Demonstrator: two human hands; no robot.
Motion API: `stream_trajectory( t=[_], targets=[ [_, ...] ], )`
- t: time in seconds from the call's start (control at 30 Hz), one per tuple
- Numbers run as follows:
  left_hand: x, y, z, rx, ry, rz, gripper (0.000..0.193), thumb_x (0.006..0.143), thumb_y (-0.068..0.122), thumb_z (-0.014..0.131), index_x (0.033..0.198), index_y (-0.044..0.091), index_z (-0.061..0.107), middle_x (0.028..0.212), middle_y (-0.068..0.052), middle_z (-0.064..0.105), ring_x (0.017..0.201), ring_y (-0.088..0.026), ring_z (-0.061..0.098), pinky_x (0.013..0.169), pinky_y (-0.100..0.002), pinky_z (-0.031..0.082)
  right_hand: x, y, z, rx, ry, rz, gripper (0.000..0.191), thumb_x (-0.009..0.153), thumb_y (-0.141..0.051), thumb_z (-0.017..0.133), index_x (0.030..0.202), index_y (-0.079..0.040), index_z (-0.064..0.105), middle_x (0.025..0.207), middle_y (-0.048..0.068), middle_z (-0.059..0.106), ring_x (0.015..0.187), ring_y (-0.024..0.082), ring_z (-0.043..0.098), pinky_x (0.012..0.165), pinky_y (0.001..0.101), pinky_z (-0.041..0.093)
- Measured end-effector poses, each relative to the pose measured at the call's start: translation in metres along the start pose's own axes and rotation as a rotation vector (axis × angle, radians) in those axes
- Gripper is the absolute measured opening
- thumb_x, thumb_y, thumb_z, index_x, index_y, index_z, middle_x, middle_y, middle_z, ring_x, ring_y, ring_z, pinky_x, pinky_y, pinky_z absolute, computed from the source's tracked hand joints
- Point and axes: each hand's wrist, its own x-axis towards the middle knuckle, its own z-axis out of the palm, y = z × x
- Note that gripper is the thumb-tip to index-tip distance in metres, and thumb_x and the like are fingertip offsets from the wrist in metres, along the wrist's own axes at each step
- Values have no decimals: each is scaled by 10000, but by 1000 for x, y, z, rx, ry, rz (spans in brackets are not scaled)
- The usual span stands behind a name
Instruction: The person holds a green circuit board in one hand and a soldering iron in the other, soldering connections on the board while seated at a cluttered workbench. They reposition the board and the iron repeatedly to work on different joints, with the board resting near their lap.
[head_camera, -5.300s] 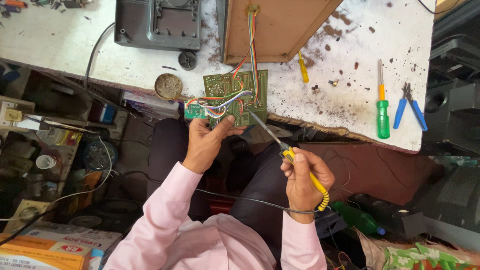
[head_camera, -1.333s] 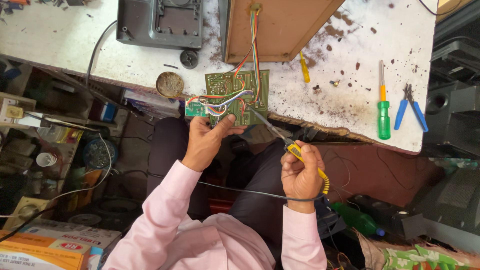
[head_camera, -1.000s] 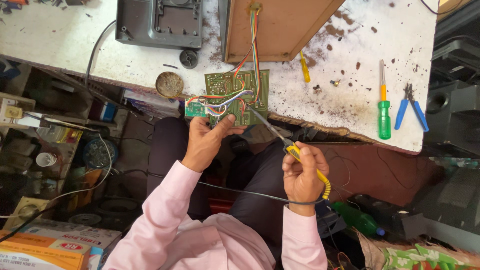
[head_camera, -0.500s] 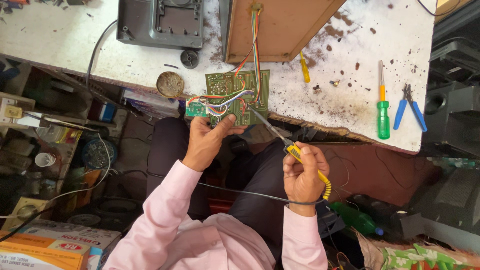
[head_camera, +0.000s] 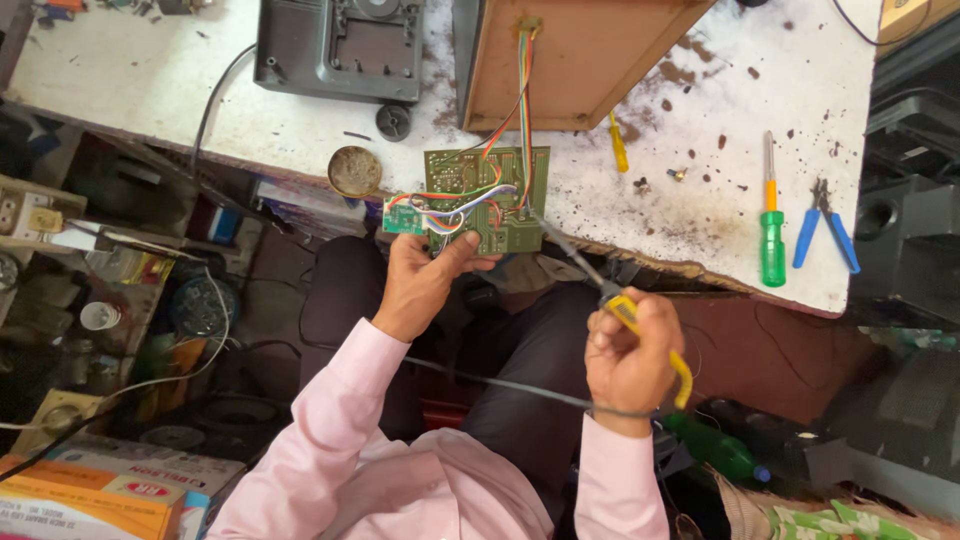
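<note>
At the desk's (head_camera: 700, 215) near edge, green circuit board (head_camera: 487, 198) pinched at its lower rim by left hand (head_camera: 425, 282), fingers closed on it. Light, stiff, fragile, tethered by wires; best gripped by bare edges. Right hand (head_camera: 628, 360) fisted around yellow-handled soldering iron (head_camera: 625, 312), tip at board's corner.

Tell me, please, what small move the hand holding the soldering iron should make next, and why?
Probably ease the soldering iron tip a little onto the joint. The right hand holds its yellow handle with the tip at the right edge of the green circuit board, which the left hand steadies at the table edge. Whether the tip touches is unclear.
</note>
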Motion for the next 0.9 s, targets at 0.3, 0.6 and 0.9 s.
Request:
stream_trajectory(
  t=[0.3, 0.6, 0.9],
  targets=[
    [1, -3, 1, 10, -19, 41, 188, 1009, 43, 649, 1167, -55, 679, 1097, -156, 747, 942, -260, 759, 811, -376, 663, -38, -3, 39, -842, -71, -347, 125, 983, 6, 674, 1095, 24, 727, 934, 120, 727, 774, 143, 706, 709, 253, 587],
    [1, -3, 3, 12, -5, 33, 189, 1006, 49, 653, 1158, -61, 681, 1089, -159, 749, 934, -262, 763, 804, -376, 663, -34, -20, 75, -1162, -288, -622, 200, 895, 76, 728, 1084, 9, 726, 880, 119, 716, 725, 169, 674, 672, 272, 542],
    [1, -1, 5, 25, -6, 34, 190, 1007, 55, 650, 1151, -65, 681, 1094, -154, 748, 932, -264, 766, 803, -376, 665, -34, -21, 83, -1160, -364, -658, 225, 885, 83, 744, 1095, 8, 713, 900, 120, 715, 754, 182, 687, 703, 273, 564]
  ],
)
